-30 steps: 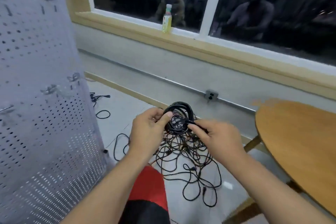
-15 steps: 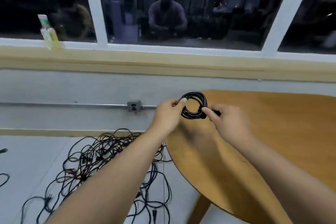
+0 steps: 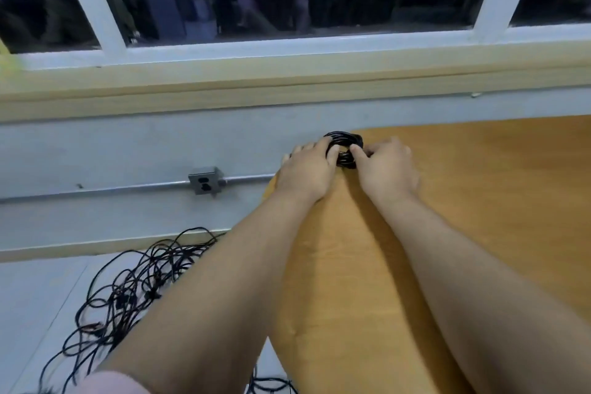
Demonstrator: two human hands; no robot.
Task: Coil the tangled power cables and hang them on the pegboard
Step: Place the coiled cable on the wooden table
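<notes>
Wooden table [image 3: 479, 201] under a dark window. Coiled cable [image 3: 343, 145] sits at the table's far edge, between your fingertips. Your left hand [image 3: 308, 169] curls over its left side and your right hand [image 3: 388, 166] pinches its right, so both grasp it. Judged light and springy, loops apt to splay: hold across the whole bundle. Tangled cables [image 3: 128, 297] lie on the floor, well left of your fingers; wall outlet [image 3: 204, 181] between. No legible writing

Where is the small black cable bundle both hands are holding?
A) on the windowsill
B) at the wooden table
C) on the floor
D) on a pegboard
B: the left hand and right hand hold the coiled cable at the far edge of the wooden table; only the tangled cables lie on the floor.
</notes>
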